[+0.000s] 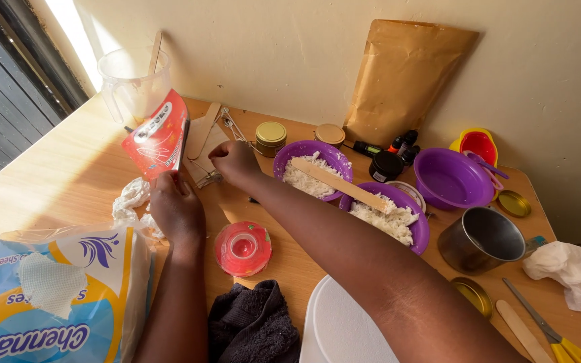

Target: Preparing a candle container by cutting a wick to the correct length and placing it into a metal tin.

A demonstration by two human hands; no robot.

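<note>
Purple bowls (312, 168): three; two hands (176, 205) near red packet (159, 134).

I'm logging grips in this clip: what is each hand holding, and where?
The left hand grips the red packet at its lower edge. The right hand is closed over small metal pieces; what it pinches cannot be told.

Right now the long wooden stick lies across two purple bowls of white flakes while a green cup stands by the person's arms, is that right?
Not quite: the head view shows the cup is red, not green. The wooden stick does lie across the two purple bowls of white flakes.
</note>
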